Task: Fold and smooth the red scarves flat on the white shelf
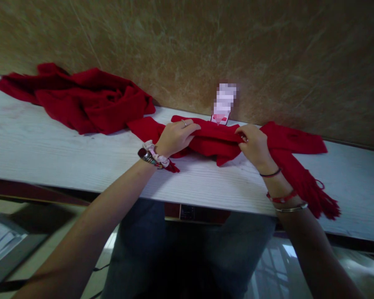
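Note:
A red fringed scarf (218,143) lies bunched across the white tabletop in front of me. My left hand (179,135) is closed on its left part, thumb and fingers pinching the cloth. On the right, my right hand (254,143) pinches a fold of the same scarf. Between the hands the cloth stretches in a loosely folded strip. At the right, an end with tassels (327,203) lies partly behind my right wrist. The fingertips of both hands are partly hidden by the cloth.
A heap of red cloth (93,99) rests on the white table (81,158) at the left, against the brown marbled wall (162,50). A phone-like object (224,101) with a blurred screen leans on the wall behind the scarf. Papers (1,241) are at lower left.

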`<move>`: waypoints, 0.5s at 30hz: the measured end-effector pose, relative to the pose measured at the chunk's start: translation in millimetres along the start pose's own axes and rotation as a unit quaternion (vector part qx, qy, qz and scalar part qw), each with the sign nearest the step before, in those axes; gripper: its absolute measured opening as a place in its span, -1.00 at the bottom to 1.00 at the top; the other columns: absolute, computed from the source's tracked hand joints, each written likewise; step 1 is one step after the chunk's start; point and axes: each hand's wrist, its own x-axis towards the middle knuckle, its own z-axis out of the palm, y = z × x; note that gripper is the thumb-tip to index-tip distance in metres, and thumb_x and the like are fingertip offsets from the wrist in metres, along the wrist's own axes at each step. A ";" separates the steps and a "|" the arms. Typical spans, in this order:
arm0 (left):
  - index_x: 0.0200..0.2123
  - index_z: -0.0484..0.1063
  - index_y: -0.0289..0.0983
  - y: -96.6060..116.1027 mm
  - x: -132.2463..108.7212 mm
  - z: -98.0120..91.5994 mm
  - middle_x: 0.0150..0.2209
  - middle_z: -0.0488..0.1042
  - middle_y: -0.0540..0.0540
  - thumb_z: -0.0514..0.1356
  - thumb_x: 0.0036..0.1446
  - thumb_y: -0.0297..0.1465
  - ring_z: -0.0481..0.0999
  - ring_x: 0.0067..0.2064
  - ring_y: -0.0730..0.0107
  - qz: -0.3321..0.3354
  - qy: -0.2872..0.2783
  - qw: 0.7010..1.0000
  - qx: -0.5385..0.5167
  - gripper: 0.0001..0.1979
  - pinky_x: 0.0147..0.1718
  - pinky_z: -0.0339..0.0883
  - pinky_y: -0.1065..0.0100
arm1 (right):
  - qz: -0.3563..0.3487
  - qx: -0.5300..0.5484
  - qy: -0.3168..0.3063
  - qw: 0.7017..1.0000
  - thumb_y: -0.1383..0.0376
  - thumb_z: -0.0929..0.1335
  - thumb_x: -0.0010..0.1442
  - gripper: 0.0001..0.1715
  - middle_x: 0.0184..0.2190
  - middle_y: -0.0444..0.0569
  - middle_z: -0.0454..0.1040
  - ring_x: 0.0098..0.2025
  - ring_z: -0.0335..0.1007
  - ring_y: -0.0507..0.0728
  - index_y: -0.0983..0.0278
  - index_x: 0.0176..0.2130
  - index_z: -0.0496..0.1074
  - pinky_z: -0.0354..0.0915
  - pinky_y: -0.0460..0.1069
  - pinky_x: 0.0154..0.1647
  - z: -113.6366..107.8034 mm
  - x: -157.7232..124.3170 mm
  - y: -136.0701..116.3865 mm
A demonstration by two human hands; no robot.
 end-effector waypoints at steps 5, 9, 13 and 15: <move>-0.20 0.41 -0.30 2.3 2.6 -3.9 -0.25 0.47 -0.11 0.00 0.08 -0.54 0.46 -0.26 0.36 0.004 0.019 1.000 0.000 -0.74 -0.37 0.30 0.40 | 0.054 -0.043 0.074 0.995 0.56 0.18 -0.20 -0.65 -0.44 -0.04 0.38 -0.36 0.30 0.15 0.20 -0.41 0.30 0.24 0.05 -0.34 -1.9 2.7 14.2; -0.19 0.39 -0.30 1.6 2.8 -1.4 -0.22 0.46 -0.11 0.00 0.09 -0.54 0.45 -0.22 0.34 -0.015 -0.001 1.000 -0.022 -0.75 -0.31 0.32 0.37 | 0.068 -0.025 0.052 0.996 0.54 0.20 -0.20 -0.63 -0.45 -0.06 0.41 -0.39 0.33 0.15 0.21 -0.37 0.33 0.26 0.04 -0.35 -0.3 1.0 19.9; -0.10 0.33 -0.32 -1.7 2.4 -2.6 -0.12 0.40 -0.15 0.10 0.07 -0.49 0.41 -0.11 0.31 0.000 -0.018 0.997 -0.081 -0.72 -0.16 0.31 0.32 | 0.019 0.020 -0.046 0.999 0.53 0.23 -0.21 -0.61 -0.41 -0.05 0.47 -0.35 0.38 0.17 0.23 -0.34 0.38 0.28 0.06 -0.32 0.1 0.1 16.8; -0.09 0.32 -0.34 0.1 2.9 -2.2 -0.11 0.38 -0.17 0.15 0.05 -0.46 0.39 -0.09 0.30 0.032 -0.024 0.994 -0.099 -0.70 -0.13 0.29 0.32 | -0.021 0.052 -0.080 0.995 0.52 0.25 -0.17 -0.62 -0.34 -0.04 0.49 -0.26 0.39 0.18 0.23 -0.32 0.41 0.29 0.08 -0.23 -2.5 0.5 9.9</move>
